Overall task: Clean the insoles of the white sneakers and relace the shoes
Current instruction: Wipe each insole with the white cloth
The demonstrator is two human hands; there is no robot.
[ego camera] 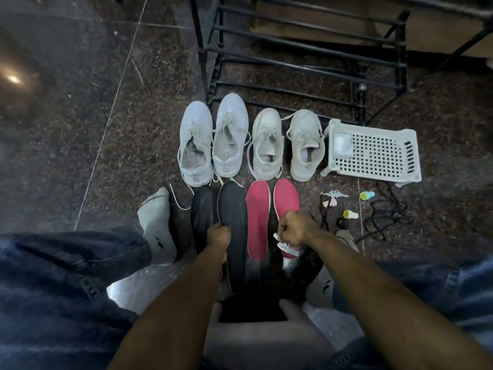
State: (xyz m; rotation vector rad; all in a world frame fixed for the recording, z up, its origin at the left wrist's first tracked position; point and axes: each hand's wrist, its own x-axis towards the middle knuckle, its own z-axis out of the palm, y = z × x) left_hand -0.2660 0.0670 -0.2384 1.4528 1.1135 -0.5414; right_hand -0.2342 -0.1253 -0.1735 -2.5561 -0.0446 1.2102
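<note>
You had no readable text, brand name or number anywhere. The only marks were small dark logo shapes, one on the grey sock (157,225) at near left and one on the sock (324,285) at near right, and neither could be read as letters.

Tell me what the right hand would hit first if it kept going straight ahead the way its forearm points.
Probably the right-hand pink insole: the right hand, gripping a crumpled white cloth, sits over its heel end, though its height above is unclear.
</note>
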